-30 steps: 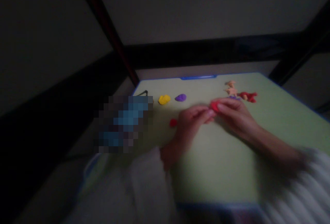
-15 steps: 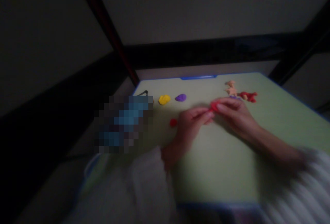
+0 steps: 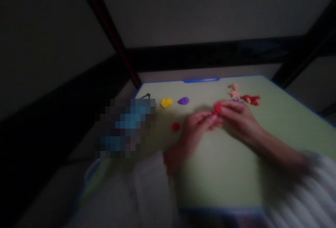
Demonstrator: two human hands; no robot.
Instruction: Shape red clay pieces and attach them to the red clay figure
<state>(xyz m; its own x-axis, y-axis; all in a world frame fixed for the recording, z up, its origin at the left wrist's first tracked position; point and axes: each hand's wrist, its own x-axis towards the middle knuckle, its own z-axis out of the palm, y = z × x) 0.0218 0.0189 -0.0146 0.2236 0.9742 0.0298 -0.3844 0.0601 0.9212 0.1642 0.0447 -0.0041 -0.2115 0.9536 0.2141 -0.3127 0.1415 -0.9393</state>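
A small lump of red modelling clay (image 3: 217, 108) is held above the table between my two hands. My right hand (image 3: 243, 120) pinches it between thumb and forefinger. From the left, my left hand (image 3: 194, 127) has its thumb and forefinger closed on the lump's lower edge, the other fingers curled beneath. A flat round red clay piece (image 3: 176, 126) lies on the table just left of my left hand. Farther back sit a yellow clay lump (image 3: 167, 102) and a purple clay lump (image 3: 184, 101). Dim light and blur hide finer detail.
Peach-coloured clay pieces (image 3: 234, 94) and a red clay shape (image 3: 252, 99) lie beyond my right hand, with a bit of purple beside them. A pixelated blue-and-dark object (image 3: 133, 116) covers the left edge. The pale green table (image 3: 223, 175) has a blue rim.
Both hands stay together on the red clay, with only small finger movements. My left hand has shifted slightly right. The whole view has moved a little; the pieces on the table lie as before.
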